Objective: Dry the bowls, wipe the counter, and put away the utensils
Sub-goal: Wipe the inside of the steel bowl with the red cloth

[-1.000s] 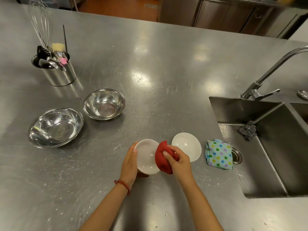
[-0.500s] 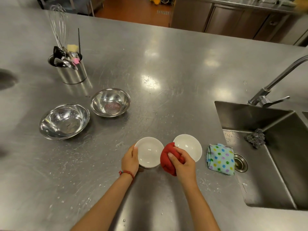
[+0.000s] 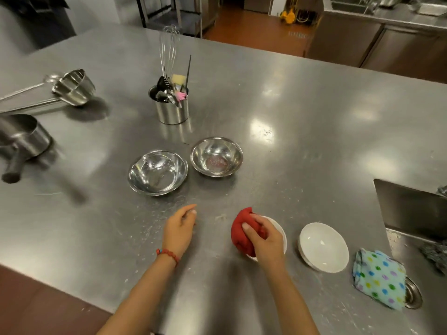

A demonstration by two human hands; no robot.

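White bowl [image 3: 281, 232], near centre: under red cloth [image 3: 242, 234] gripped by right hand [image 3: 264, 239]. Left hand [image 3: 179, 228] loosely curled, empty, hovering left. Steady rim with left; wipe inside fully.

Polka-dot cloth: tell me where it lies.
In the head view the polka-dot cloth lies at lower right on the counter, between the white bowl and the sink.
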